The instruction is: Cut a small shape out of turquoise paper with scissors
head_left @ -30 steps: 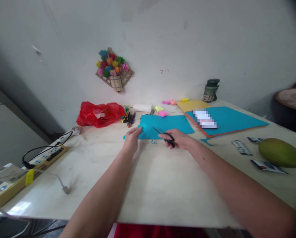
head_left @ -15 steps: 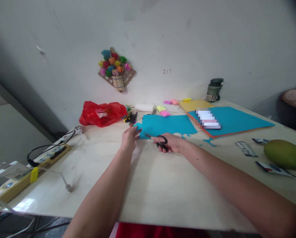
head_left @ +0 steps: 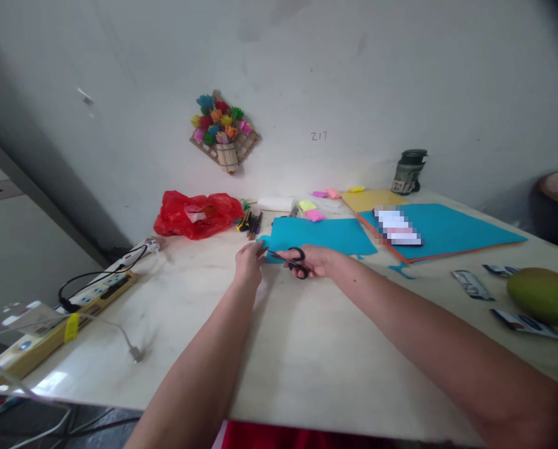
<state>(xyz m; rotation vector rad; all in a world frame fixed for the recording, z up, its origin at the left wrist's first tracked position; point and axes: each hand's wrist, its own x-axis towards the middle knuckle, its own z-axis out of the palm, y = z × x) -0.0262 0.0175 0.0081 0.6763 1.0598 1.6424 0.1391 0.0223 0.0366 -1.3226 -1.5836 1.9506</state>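
Observation:
My left hand pinches a small blue paper piece between thumb and fingers. Black-handled scissors are in my right hand, fingers through the loops. Their blades point left at the held piece, close to my left fingertips; whether they touch the paper is hard to tell. Just behind both hands a larger blue sheet lies on the table, its front edge cut unevenly. Right of it lies a curled blue offcut.
A red plastic bag and several pens are at the back left. A phone rests on stacked coloured sheets. At right are a mango and small packets. A power strip runs along the left edge.
The scissors have moved slightly left, nearer my left hand, and their blades have come closer to the small blue piece. The whole view has shifted a little.

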